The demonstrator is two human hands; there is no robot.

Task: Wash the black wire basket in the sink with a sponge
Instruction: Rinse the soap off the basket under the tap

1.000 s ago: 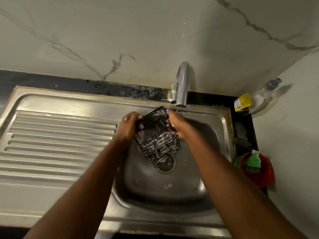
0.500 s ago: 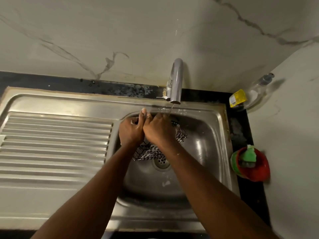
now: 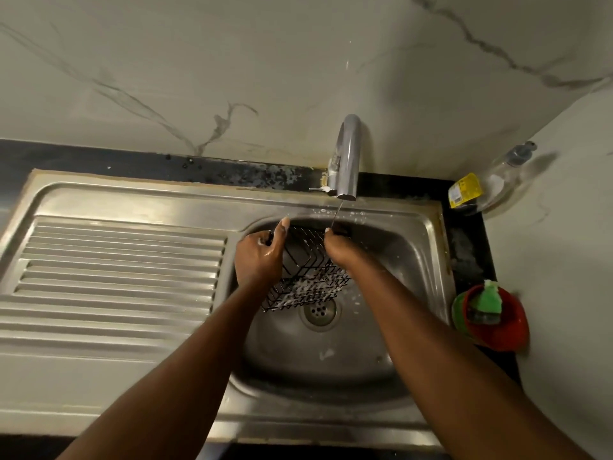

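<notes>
Two hands hold the basket: left hand grips its left edge, right hand its far-right corner, against the far rim of the sink; open bowl nearside. Hands touched earlier, now apart.

Black wire basket flecked with white suds, over a dull silver sink (its drainboard ribbed in stripes). Grey veins cross the pale wall. Red bowl, green sponge, yellow-labelled clear bottle.

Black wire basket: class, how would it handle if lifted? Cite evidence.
Probably stiff: the basket holds its grid shape between left hand and right hand. Likely slippery: suds coat its lower wires. Probably light: mostly open wire.
</notes>
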